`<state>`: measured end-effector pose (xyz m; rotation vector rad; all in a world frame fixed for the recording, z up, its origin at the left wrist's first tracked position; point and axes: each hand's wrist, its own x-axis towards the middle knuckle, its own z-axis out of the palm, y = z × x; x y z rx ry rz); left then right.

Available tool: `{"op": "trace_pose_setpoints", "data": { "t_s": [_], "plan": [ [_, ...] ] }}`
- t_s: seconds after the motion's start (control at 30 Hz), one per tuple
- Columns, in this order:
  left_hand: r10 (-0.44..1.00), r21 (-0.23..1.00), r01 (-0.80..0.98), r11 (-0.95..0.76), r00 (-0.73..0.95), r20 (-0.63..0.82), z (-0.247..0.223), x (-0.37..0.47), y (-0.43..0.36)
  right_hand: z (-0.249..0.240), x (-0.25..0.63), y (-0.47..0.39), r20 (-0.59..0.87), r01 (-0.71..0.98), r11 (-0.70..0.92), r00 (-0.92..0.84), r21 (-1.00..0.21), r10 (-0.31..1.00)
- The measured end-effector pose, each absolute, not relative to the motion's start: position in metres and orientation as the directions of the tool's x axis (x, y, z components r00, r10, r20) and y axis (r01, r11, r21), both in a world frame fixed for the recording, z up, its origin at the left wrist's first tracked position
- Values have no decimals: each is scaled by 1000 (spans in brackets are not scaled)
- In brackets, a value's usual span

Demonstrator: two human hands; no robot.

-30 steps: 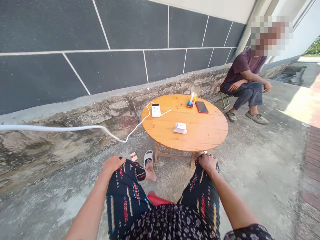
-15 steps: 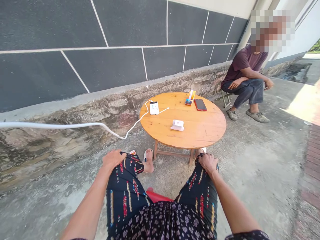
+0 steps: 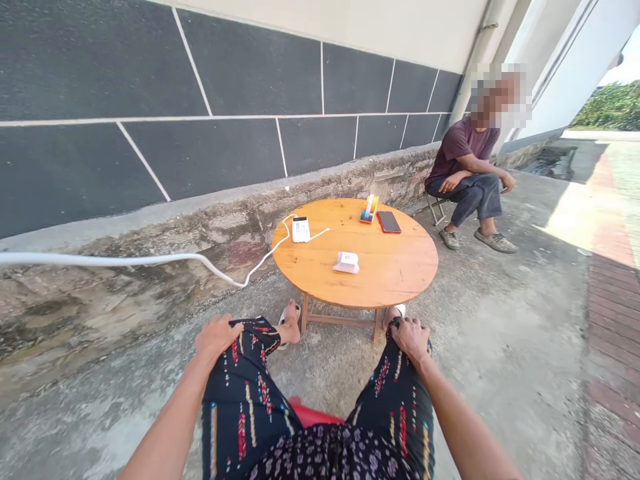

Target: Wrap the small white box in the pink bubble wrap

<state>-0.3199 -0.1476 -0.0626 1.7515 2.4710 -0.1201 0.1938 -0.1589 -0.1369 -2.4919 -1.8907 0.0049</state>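
My left hand (image 3: 216,337) rests on my left knee, and my right hand (image 3: 412,339) lies over my right knee with its fingers spread. Neither holds an object. Beyond my knees stands a round wooden table (image 3: 390,283). On it a small white packet (image 3: 347,262) lies near the middle, and a white power bank (image 3: 301,230) with a cable is at the left. Toward the back are a tape dispenser (image 3: 369,209) and a dark phone (image 3: 389,222) with a red edge.
A person (image 3: 470,160) sits on a folding stool right of the table. A white cable (image 3: 150,259) hangs across the left side to the table. Behind runs a dark tiled wall (image 3: 240,147). Red seat (image 3: 313,412) shows between my legs.
The view has tilted up and turned slightly right, so the table and person appear lower and further left. Both hands stay on the knees, and the table objects keep their places.
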Motion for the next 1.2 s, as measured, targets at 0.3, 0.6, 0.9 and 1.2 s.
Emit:
{"op": "trace_pose_setpoints", "data": {
  "t_s": [0.3,0.6,0.9,1.2],
  "plan": [
    [942,48,948,316,-307,-139,-89,-303,-137,-138,194,-159,-9,966,-257,257,23,966],
    [966,93,968,234,-220,-135,-142,-252,-125,-141,196,-179,-9,957,-287,288,44,958],
    [988,19,989,148,-149,32,-165,-228,-178,-160,173,-226,-281,993,-88,107,77,954],
    [797,104,901,-421,422,-432,-199,-156,-219,-204,66,-261,-556,993,81,-117,-90,823]
  ]
}}
